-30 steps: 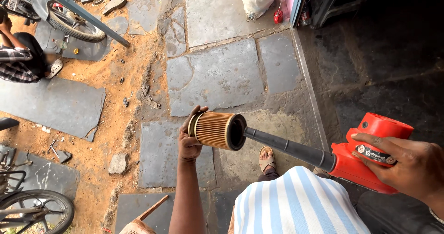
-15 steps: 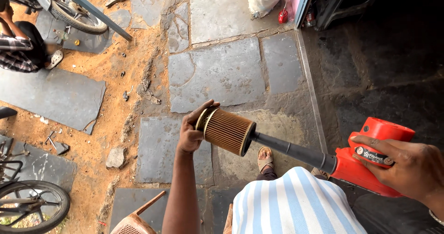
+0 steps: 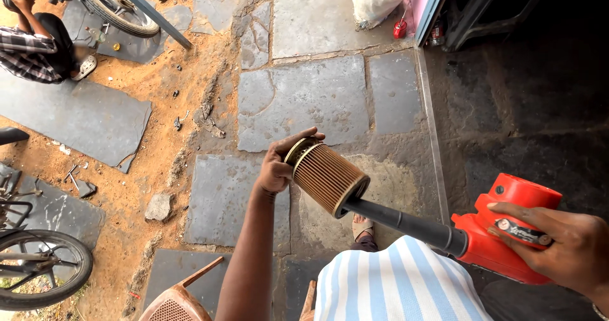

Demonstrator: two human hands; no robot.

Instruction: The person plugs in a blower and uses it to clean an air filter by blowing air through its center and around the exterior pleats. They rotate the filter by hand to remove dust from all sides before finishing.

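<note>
Above the stone-slab paving [image 3: 304, 99], at chest height in front of the person's striped shirt [image 3: 399, 283], the left hand [image 3: 279, 165] is clamped on the far end of a cylindrical pleated paper filter [image 3: 327, 176], fingers curled over its metal end cap. The right hand [image 3: 564, 245] is wrapped around the body of a red electric blower [image 3: 507, 232], whose long black nozzle [image 3: 399, 221] runs up to the near open end of the filter and appears to enter its bore. The hands are well apart, one at each end of the tool and filter.

To do this well, the person should probably keep the nozzle centred in the bore, hold the filter firmly by its cap without crushing the pleats, and turn it so air passes through every side, with the dust directed away from the face.

How deep the nozzle tip sits inside the filter is hidden. The blower's switch lies under the right hand, so whether it runs cannot be told. A seated person [image 3: 38, 42] at the upper left corner and a wheel [image 3: 38, 273] at the lower left edge are both cut off.
</note>
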